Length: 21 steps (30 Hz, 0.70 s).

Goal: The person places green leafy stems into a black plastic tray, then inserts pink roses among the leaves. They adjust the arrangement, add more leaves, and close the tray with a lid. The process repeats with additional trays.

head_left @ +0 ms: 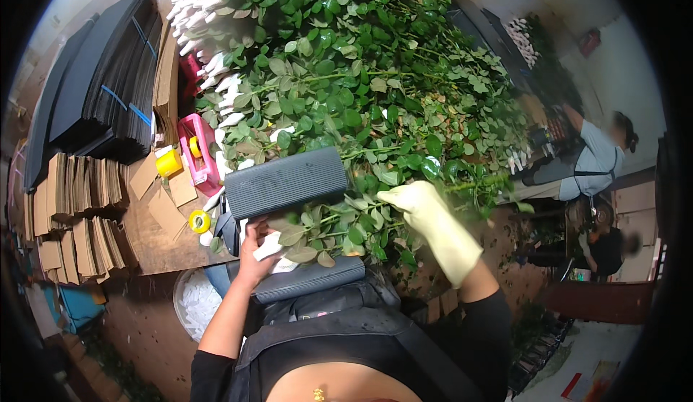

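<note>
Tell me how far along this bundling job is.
Done: nothing wrapped shows apart from the bundle in hand. In hand: the left hand grips white-capped stems under a dark corrugated sheet, while the gloved right hand rests on leafy stems. Left: a big heap of stems and stacked black sheets.

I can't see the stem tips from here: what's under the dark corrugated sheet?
Under the dark corrugated sheet, leafy stems and white-wrapped buds poke out by the left hand. Whatever lies further beneath is covered.
</note>
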Each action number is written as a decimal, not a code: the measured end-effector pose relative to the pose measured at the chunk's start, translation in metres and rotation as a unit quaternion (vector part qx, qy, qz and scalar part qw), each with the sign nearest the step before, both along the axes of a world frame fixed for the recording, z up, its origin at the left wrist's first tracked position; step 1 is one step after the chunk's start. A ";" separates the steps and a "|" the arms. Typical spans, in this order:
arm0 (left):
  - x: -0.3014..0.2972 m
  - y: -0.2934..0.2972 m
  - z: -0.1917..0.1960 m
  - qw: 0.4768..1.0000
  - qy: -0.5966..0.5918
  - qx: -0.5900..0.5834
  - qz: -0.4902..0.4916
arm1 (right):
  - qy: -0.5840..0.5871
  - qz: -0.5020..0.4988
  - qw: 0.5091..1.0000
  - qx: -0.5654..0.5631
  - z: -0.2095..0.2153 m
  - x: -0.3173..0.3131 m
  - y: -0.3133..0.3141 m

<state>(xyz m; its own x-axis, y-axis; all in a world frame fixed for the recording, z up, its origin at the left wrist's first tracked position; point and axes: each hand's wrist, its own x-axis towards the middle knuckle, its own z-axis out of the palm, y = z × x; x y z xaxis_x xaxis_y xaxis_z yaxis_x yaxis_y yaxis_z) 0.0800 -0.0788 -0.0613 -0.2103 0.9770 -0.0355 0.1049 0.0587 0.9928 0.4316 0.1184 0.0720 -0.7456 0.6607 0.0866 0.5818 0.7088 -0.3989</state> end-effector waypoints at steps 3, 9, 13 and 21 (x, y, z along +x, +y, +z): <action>0.005 0.006 0.016 0.995 0.100 0.008 0.013 | -0.201 -0.105 0.973 -0.038 -0.054 0.013 -0.005; 0.003 0.004 0.033 0.987 0.163 0.002 -0.005 | -0.374 -0.015 0.914 -0.155 0.014 -0.025 0.014; 0.004 0.006 0.033 0.983 0.180 -0.022 -0.012 | -0.242 -0.020 0.969 -0.055 0.062 -0.069 0.063; 0.002 -0.003 0.017 0.989 0.135 -0.068 0.000 | -0.308 0.039 0.931 0.190 -0.045 -0.204 0.185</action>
<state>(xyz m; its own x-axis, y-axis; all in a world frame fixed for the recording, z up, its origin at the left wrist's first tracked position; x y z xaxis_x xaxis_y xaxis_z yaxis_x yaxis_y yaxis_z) 0.0820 -0.0821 -0.0445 -0.2298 0.9670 -0.1100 0.3641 0.1902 0.9117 0.2272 0.3038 0.0266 -0.7758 0.6113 -0.1565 0.5579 0.7804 0.2824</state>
